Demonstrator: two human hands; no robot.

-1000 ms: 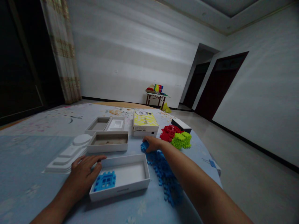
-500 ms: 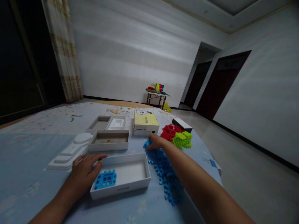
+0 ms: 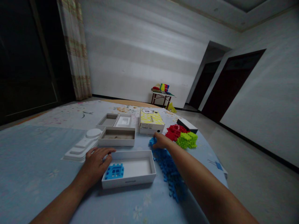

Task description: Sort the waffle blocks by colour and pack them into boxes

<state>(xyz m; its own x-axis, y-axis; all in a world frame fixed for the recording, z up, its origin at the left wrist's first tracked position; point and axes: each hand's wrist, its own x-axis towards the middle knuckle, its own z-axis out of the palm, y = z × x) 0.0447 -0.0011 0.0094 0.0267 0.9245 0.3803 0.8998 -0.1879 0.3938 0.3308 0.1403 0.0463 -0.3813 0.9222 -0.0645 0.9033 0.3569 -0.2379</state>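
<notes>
A shallow white box (image 3: 140, 180) lies near me, with a blue interlocking toy block panel (image 3: 115, 171) flat in its left end. My left hand (image 3: 99, 160) grips the box at its back left corner, the thumb along the left wall. To the right of the box spreads a pile of blue interlocking blocks (image 3: 167, 163). My right hand (image 3: 161, 141) is at the far end of this pile, its fingers closed on a blue block (image 3: 152, 142). My right forearm hides part of the pile.
Behind the box are a grey-lined tray (image 3: 116, 143), a smaller open box (image 3: 108, 119), and white moulded inserts (image 3: 80, 146). A yellow patterned box (image 3: 151, 119) stands beyond. Red blocks (image 3: 174, 132), green blocks (image 3: 187, 140) and a dark-topped box (image 3: 188, 125) sit at right, near a table clip (image 3: 218, 165).
The camera view has turned slightly left, so everything appears further right. Both hands keep nearly the same places, left on the white box and right at the blue pile.
</notes>
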